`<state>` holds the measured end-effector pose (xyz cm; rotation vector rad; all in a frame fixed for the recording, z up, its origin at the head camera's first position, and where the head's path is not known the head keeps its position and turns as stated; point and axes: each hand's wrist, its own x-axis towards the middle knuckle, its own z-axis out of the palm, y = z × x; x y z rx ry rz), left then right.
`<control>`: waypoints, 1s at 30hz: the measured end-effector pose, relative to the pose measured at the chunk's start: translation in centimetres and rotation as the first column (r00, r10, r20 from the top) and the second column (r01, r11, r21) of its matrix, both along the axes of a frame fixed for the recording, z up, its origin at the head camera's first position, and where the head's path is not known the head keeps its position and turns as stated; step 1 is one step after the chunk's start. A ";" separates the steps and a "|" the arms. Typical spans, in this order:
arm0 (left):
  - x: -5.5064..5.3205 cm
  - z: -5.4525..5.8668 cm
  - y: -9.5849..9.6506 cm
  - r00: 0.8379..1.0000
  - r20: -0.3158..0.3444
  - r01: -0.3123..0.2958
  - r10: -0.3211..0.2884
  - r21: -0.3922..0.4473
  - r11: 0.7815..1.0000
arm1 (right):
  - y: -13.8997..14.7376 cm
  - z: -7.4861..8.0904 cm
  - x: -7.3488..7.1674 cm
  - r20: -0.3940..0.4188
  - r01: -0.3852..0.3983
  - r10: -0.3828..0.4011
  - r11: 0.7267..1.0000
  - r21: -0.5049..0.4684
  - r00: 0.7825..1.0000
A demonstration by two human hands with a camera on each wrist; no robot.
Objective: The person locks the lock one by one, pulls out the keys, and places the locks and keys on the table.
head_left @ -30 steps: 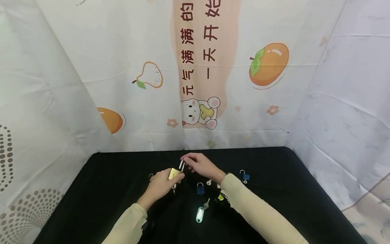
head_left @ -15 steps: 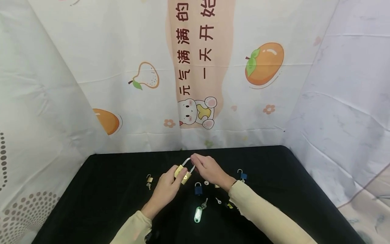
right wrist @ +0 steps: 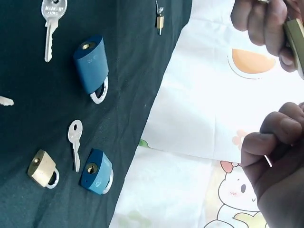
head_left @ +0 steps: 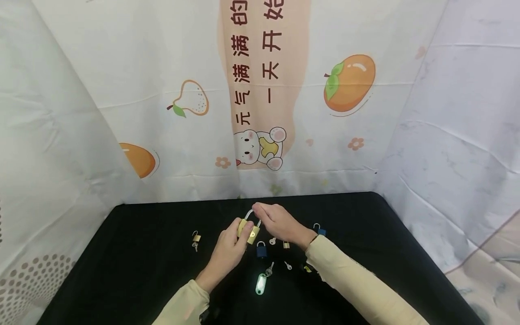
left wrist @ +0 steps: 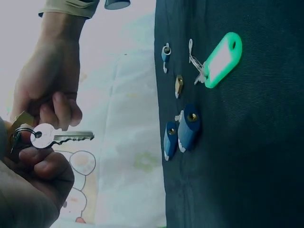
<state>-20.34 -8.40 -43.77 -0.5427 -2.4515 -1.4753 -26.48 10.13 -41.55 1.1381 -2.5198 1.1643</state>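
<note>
In the head view a large brass padlock (head_left: 253, 233) is held up over the black tabletop, its keyhole plate showing. My left hand (head_left: 228, 247) grips its body with the thumb across the front. At the top of its silver shackle (head_left: 249, 214), the fingers of my right hand (head_left: 281, 224) curl over the bar and hide part of it. The left wrist view shows a silver key (left wrist: 61, 137) on a ring beside the left fingers, close by the padlock. Only an edge of the brass body shows in the right wrist view.
A blue padlock (head_left: 262, 251) lies below the hands, near a green key tag (head_left: 261, 284) with keys. Loose keys (head_left: 288, 266) and a small brass padlock (head_left: 286, 245) lie to its right. Another brass padlock (head_left: 197, 238) is at left, a blue one (head_left: 322, 232) at right.
The brass padlock has turned from nearly edge-on to show its broad face and has shifted right with my left hand. My right fingers now curl over the shackle's top.
</note>
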 end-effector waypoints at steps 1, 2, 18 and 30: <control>0.0 -0.1 0.1 1.000 0.000 -0.003 0.003 0.005 1.000 | -0.1 -0.1 0.0 0.000 -0.001 0.001 1.000 0.004 1.000; 0.0 -0.2 0.1 1.000 0.001 -0.002 0.002 0.009 1.000 | -0.1 -0.1 0.0 0.005 -0.001 0.001 1.000 0.007 1.000; -0.1 -1.1 0.3 0.990 0.126 0.055 -0.056 0.009 0.998 | 0.3 -1.2 0.0 0.089 0.025 -0.027 1.000 0.019 0.996; -0.1 -0.2 -0.5 0.935 0.289 0.156 -0.205 0.184 0.970 | 1.2 -0.3 -0.1 0.078 0.049 -0.045 0.997 -0.057 0.996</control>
